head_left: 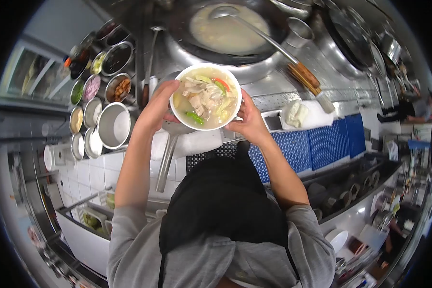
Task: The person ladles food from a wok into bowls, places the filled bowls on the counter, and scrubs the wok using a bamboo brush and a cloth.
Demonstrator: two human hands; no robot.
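Note:
A white bowl (206, 127) full of soup is held up between my two hands, in front of my black apron. Pale chunks, cabbage-like leaves, a red strip and green pieces show in the soup (201, 98). My left hand (157, 104) grips the bowl's left side, thumb near the rim. My right hand (248, 117) grips its right side. Fingers beneath the bowl are partly hidden. Beyond the bowl, a large wok (177, 33) contains cloudy broth, with a wooden-handled ladle (264, 38) resting in it. Below my left hand, a metal handle (166, 163) slants downward.
Several metal containers of ingredients (114, 126) stand at the left. A bamboo brush (305, 79) and folded white cloths (317, 113) lie on the steel counter at the right. Another wok (341, 38) sits farther right. Blue perforated mats (288, 151) cover the floor. A person (413, 110) stands far right.

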